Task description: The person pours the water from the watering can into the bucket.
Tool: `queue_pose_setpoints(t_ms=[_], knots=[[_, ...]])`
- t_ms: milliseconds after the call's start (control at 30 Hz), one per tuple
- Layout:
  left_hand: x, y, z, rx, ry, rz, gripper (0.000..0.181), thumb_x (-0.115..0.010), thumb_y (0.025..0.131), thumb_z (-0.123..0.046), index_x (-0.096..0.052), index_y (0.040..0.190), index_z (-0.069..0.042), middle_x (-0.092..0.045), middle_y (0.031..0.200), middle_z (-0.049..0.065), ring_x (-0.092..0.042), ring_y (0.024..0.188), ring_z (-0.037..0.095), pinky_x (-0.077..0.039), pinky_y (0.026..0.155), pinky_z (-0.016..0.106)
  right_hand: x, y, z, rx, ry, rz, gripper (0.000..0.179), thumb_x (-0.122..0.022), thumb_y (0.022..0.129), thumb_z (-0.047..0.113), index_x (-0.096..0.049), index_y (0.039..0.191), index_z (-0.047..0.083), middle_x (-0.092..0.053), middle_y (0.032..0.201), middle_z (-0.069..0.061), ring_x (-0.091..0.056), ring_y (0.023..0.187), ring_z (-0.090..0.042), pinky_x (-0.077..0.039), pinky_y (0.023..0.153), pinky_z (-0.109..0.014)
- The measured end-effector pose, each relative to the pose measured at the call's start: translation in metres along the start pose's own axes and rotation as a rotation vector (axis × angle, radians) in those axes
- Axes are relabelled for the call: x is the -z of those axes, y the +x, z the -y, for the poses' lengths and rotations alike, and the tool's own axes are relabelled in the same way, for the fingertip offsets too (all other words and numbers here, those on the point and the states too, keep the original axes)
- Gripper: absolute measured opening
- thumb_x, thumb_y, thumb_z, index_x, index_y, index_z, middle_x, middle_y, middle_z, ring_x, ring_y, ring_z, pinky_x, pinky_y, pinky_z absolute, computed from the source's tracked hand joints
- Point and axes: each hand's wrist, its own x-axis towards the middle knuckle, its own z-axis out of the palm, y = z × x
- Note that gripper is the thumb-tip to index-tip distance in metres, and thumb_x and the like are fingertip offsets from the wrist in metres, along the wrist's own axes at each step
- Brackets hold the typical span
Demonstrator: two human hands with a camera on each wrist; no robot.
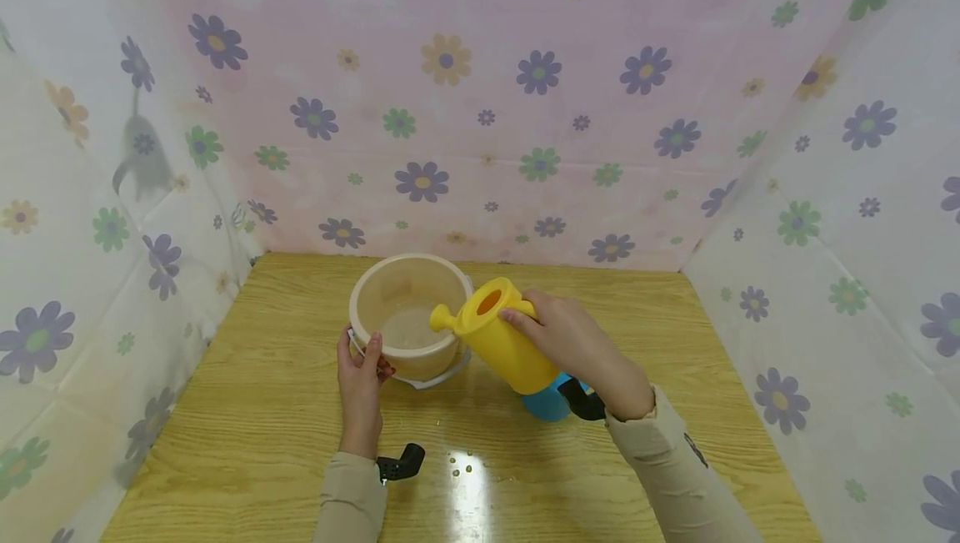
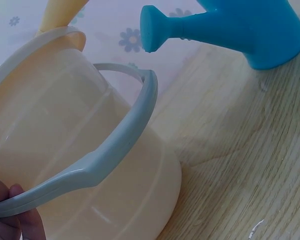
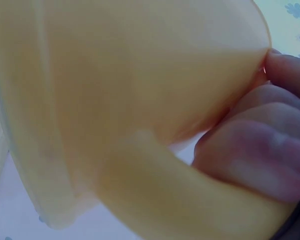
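A cream bucket (image 1: 427,364) with a pale grey handle (image 2: 122,135) stands on the table. My left hand (image 1: 362,389) grips its near left side, thumb at the rim and fingers on the lowered handle. In my right hand (image 1: 573,343) is a yellow watering can (image 1: 517,355), gripped by its handle and tilted left, its spout head over the bucket's right rim. The right wrist view shows the curled fingers (image 3: 259,150) round that handle from close up. Behind the yellow can, partly hidden by it, stands a blue watering can (image 1: 547,405).
Several small drops (image 1: 468,468) lie on the wooden table (image 1: 262,443) in front of the bucket. Flower-patterned cloth (image 1: 487,93) hangs along the back and both sides of the table.
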Motion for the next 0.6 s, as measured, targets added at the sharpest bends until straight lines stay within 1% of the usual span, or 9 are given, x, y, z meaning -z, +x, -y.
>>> queue_pose_setpoints(t_ms=[67, 100, 267, 433, 600], knots=[[0.0, 0.0, 0.0, -0.003, -0.001, -0.002, 0.063, -0.059, 0.083, -0.041, -0.027, 0.136, -0.032, -0.05, 0.07, 0.001, -0.049, 0.056, 0.013, -0.047, 0.061, 0.027, 0.0, 0.0, 0.0, 0.0, 0.004, 0.001, 0.034, -0.044, 0.091, 0.045, -0.052, 0.085, 0.012, -0.045, 0.061, 0.001, -0.044, 0.052, -0.013, -0.039, 0.049, -0.027], [0.001, 0.002, 0.003, -0.006, -0.004, -0.004, 0.064, -0.06, 0.082, -0.042, -0.027, 0.136, -0.032, -0.05, 0.07, 0.001, -0.049, 0.056, 0.012, -0.047, 0.06, 0.027, 0.0, 0.001, 0.0, 0.002, 0.003, 0.001, 0.035, -0.044, 0.09, 0.045, -0.052, 0.085, 0.012, -0.045, 0.061, 0.0, -0.044, 0.051, -0.013, -0.039, 0.049, -0.027], [0.001, 0.002, 0.001, 0.001, -0.003, -0.005, 0.064, -0.06, 0.083, -0.041, -0.026, 0.137, -0.031, -0.05, 0.069, 0.0, -0.049, 0.055, 0.013, -0.047, 0.06, 0.026, 0.0, 0.002, -0.001, 0.018, 0.003, 0.002, 0.036, -0.043, 0.09, 0.047, -0.051, 0.082, 0.012, -0.044, 0.06, 0.0, -0.043, 0.05, -0.013, -0.038, 0.048, -0.026], [-0.001, 0.0, -0.005, 0.024, -0.011, 0.006, 0.064, -0.059, 0.084, -0.038, -0.026, 0.137, -0.029, -0.049, 0.069, 0.001, -0.049, 0.055, 0.013, -0.047, 0.06, 0.027, 0.001, 0.004, -0.002, 0.029, 0.005, 0.006, 0.037, -0.042, 0.09, 0.048, -0.05, 0.081, 0.012, -0.044, 0.059, 0.0, -0.043, 0.048, -0.013, -0.038, 0.047, -0.026], [-0.003, -0.006, -0.013, 0.019, 0.001, 0.016, 0.062, -0.057, 0.087, -0.034, -0.024, 0.138, -0.026, -0.049, 0.07, 0.002, -0.049, 0.056, 0.014, -0.047, 0.061, 0.028, 0.002, 0.005, -0.002, 0.033, 0.01, 0.018, 0.038, -0.041, 0.09, 0.048, -0.05, 0.082, 0.013, -0.045, 0.06, 0.0, -0.044, 0.049, -0.013, -0.039, 0.047, -0.027]])
